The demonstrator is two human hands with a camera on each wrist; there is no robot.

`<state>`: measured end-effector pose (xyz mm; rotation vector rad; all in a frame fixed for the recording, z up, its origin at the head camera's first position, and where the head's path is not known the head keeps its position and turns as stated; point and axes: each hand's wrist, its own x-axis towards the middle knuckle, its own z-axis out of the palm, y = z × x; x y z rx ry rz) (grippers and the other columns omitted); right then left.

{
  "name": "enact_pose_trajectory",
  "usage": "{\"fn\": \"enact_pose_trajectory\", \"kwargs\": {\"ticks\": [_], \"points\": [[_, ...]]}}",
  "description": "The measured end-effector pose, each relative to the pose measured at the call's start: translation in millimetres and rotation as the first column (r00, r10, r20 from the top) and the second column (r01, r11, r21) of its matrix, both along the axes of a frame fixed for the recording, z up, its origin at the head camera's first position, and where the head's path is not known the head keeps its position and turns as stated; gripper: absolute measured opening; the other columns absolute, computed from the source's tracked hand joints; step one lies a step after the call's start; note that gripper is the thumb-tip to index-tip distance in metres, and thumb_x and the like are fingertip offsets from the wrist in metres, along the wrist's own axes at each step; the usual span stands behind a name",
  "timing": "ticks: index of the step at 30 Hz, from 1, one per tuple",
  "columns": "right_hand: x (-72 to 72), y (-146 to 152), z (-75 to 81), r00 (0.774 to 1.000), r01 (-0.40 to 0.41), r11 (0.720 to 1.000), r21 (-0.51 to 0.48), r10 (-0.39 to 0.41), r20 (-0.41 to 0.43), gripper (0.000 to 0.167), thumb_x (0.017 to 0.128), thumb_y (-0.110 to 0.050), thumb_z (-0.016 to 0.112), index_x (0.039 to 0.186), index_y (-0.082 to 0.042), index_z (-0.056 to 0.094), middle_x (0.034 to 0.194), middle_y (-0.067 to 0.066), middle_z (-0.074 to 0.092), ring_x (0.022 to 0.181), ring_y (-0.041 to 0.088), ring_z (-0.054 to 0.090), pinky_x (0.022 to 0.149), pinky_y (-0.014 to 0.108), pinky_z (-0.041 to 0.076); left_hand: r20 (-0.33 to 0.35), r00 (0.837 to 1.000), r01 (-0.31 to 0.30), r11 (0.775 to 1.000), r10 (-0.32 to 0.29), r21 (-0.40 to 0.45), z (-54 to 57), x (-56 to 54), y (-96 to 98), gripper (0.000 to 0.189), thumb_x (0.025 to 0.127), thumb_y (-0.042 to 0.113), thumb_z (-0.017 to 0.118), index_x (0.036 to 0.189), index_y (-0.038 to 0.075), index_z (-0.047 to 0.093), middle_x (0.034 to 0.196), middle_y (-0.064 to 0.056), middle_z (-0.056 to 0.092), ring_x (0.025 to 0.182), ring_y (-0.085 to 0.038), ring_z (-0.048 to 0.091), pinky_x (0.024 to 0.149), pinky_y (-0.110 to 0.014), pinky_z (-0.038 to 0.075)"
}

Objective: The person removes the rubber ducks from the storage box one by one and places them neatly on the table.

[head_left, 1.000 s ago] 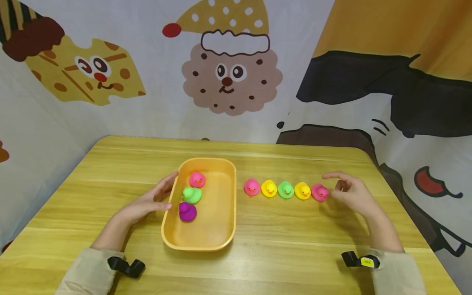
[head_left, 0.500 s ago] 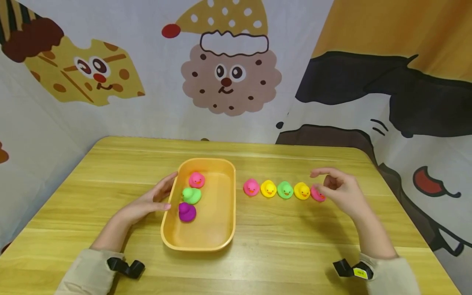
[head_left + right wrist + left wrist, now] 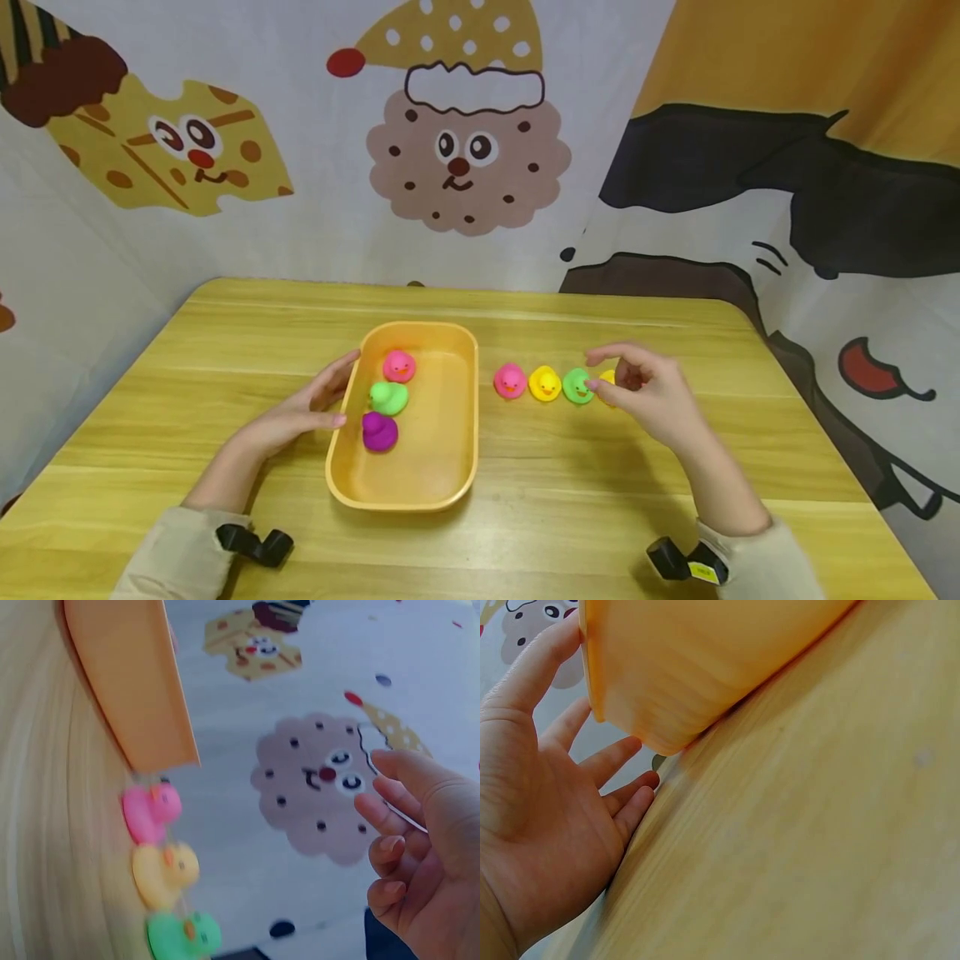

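Note:
An orange plastic bin [image 3: 442, 450] stands left of the table's middle, with a pink duck [image 3: 399, 366], a green duck [image 3: 387, 398] and a purple duck [image 3: 380, 432] along its left side. My left hand [image 3: 300, 412] touches that side, fingers relaxed. Right of the bin, a row has a pink duck [image 3: 511, 381], a yellow duck [image 3: 545, 383], a green duck [image 3: 577, 387] and another yellow duck [image 3: 607, 389], partly covered by my right hand [image 3: 648, 396]. Loosely bent and holding nothing, that hand hovers above the row's right end. The last pink duck is hidden in the head view.
The wooden table [image 3: 525, 533] reaches back to a wall cloth [image 3: 315, 250] with cartoon figures. Black straps with small devices sit at both wrists, the left strap [image 3: 255, 544] and the right strap [image 3: 686, 561].
My right hand has moved left along the row, from beside the last pink duck to over the second yellow one. My left hand, the bin and the visible ducks stay put.

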<state>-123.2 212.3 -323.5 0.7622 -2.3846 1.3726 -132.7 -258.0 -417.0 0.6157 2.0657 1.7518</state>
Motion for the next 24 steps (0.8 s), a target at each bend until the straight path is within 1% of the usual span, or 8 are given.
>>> {"fn": "enact_pose_trajectory", "kwargs": {"ticks": [3,5,9,13,16,19,22,24], "points": [[1.1,-15.6,2.5,1.0,-0.018,1.0,-0.002,0.018,0.024,0.032,0.076,0.006,0.077,0.104,-0.007,0.071,0.064,-0.002,0.052,0.058,0.014,0.041,0.05,0.026,0.035,0.006,1.0,0.004,1.0,-0.005,0.011,0.3,0.3,0.2,0.084,0.09,0.009,0.063,0.155,0.023,0.011,0.156,-0.019,0.013,0.139,-0.039,0.015,0.1,-0.03,0.03],[1.4,-26.0,4.1,0.999,-0.027,1.0,0.001,0.027,0.036,0.03,0.077,0.002,0.077,0.104,-0.009,0.071,0.07,-0.002,0.057,0.059,0.014,0.042,0.051,0.025,0.035,0.009,1.0,0.009,1.0,-0.01,0.019,0.1,0.0,0.1,0.084,0.091,0.009,0.063,0.155,0.023,0.011,0.156,-0.02,0.013,0.139,-0.039,0.015,0.099,-0.026,0.031],[1.0,-46.3,5.6,0.997,-0.044,0.999,0.002,0.044,0.065,0.026,0.078,-0.004,0.079,0.102,-0.011,0.071,0.075,-0.002,0.057,0.058,0.015,0.041,0.049,0.026,0.034,0.002,1.0,0.015,1.0,-0.015,0.02,-0.4,-1.6,-0.3,0.083,0.091,0.009,0.062,0.155,0.023,0.011,0.156,-0.021,0.013,0.139,-0.04,0.014,0.099,-0.025,0.033],[-0.5,-65.8,7.0,0.993,-0.054,0.999,0.006,0.053,0.103,0.023,0.079,-0.011,0.08,0.1,-0.014,0.072,0.07,-0.002,0.051,0.059,0.016,0.042,0.049,0.026,0.032,-0.004,1.0,0.012,1.0,-0.012,0.005,-0.6,-2.2,-0.3,0.084,0.091,0.011,0.062,0.155,0.023,0.011,0.155,-0.022,0.013,0.139,-0.041,0.015,0.099,-0.029,0.032],[-2.5,-80.3,8.8,0.991,-0.073,0.997,0.009,0.071,0.115,0.023,0.078,-0.014,0.081,0.1,-0.014,0.072,0.069,-0.002,0.052,0.059,0.016,0.042,0.049,0.026,0.032,0.001,1.0,0.01,1.0,-0.01,0.004,-0.4,-2.0,0.0,0.084,0.091,0.011,0.063,0.155,0.023,0.011,0.155,-0.021,0.013,0.139,-0.041,0.015,0.1,-0.032,0.032],[-5.7,-94.1,9.8,0.988,-0.11,0.994,0.018,0.107,0.108,0.024,0.078,-0.014,0.081,0.1,-0.012,0.072,0.075,-0.003,0.057,0.059,0.016,0.043,0.048,0.025,0.033,-0.005,1.0,0.01,1.0,-0.01,0.003,-0.1,-1.8,-0.2,0.084,0.091,0.011,0.063,0.155,0.022,0.011,0.155,-0.022,0.013,0.138,-0.041,0.016,0.102,-0.039,0.03],[-9.8,-106.8,10.0,0.984,-0.149,0.988,0.039,0.144,0.107,0.025,0.078,-0.014,0.08,0.102,-0.011,0.072,0.084,-0.004,0.063,0.058,0.014,0.043,0.047,0.024,0.034,-0.016,1.0,0.01,1.0,-0.01,-0.008,0.3,-1.5,-0.5,0.084,0.091,0.011,0.063,0.155,0.022,0.011,0.155,-0.022,0.014,0.138,-0.043,0.016,0.103,-0.047,0.027],[-13.4,-114.6,8.9,0.98,-0.171,0.983,0.059,0.164,0.113,0.026,0.079,-0.015,0.08,0.103,-0.01,0.072,0.089,-0.004,0.065,0.058,0.013,0.044,0.048,0.024,0.035,-0.024,1.0,0.013,1.0,-0.013,-0.011,0.3,-1.4,-0.8,0.084,0.091,0.011,0.062,0.155,0.02,0.01,0.155,-0.023,0.013,0.138,-0.044,0.015,0.103,-0.05,0.026]]}}
